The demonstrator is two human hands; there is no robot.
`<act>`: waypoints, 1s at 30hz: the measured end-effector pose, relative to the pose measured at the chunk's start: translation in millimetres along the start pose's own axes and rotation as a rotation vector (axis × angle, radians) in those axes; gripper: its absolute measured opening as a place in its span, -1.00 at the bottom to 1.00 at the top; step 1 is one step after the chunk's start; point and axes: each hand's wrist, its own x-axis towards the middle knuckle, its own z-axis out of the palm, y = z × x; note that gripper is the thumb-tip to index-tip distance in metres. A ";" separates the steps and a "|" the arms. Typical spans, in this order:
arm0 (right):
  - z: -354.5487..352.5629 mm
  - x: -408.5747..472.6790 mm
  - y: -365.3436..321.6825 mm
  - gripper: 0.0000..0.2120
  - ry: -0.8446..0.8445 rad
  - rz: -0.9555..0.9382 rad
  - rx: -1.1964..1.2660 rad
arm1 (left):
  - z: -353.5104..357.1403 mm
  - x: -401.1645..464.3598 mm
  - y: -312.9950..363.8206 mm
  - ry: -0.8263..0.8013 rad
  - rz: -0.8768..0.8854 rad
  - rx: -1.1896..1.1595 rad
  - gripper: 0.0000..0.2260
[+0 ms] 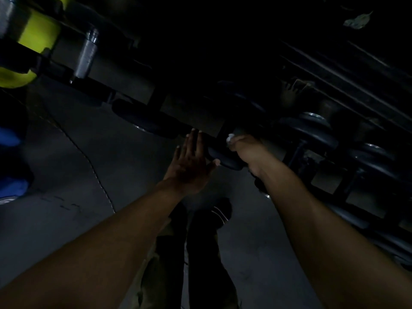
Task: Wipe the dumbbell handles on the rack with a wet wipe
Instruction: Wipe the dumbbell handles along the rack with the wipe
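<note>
From the head camera, the scene is dim and tilted, so much of the rack (316, 166) on your right is hard to read. Your left hand (191, 168) is flat with its fingers straight and together, the fingertips (194, 132) reaching up to the dark edge of the rack's shelf and the thumb lying against the round black end of a dumbbell (223, 158). It holds nothing.

Your right hand (244, 148) is reaching in just to the right of that same dumbbell end, with its fingers curled. A small white wad, the wet wipe (230, 139), shows at the top of that hand, pinched in the fingers. The handle itself is hidden behind your hand and in shadow, so you cannot tell whether the wipe is touching it.

More dumbbells (312, 130) sit further right along the rack, their black round ends and pale metal caps just visible, with another row lower down.

At upper left a yellow-green weight (40, 33) stands on a grey metal bar, and something blue (11, 166) sits at the left edge. Below your arms lie the grey floor (78, 152), your dark trousers and one dark shoe (220, 210) with a pale stripe.
</note>
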 end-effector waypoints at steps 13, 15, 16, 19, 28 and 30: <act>-5.3 39.1 -6.5 -0.61 0.038 0.080 0.897 | 2.2 1.6 -4.1 0.008 0.018 -0.002 -0.20; -5.1 38.2 1.6 -0.54 0.045 0.061 0.799 | 3.7 1.5 -5.1 0.008 0.017 -0.010 -0.19; -4.7 37.6 6.1 -0.55 0.031 0.049 0.680 | 3.8 1.5 -4.8 0.005 0.015 -0.016 -0.19; -4.9 30.4 17.5 -0.68 0.015 0.038 0.302 | 1.6 1.3 -2.0 -0.004 0.006 -0.019 -0.19; -14.0 12.8 12.0 -0.68 -0.028 -0.455 -0.467 | -0.8 0.7 -1.4 -0.031 0.005 0.009 -0.20; -12.3 12.9 11.9 -0.76 0.107 -0.677 -0.747 | -0.1 0.5 -2.0 -0.025 0.006 0.016 -0.20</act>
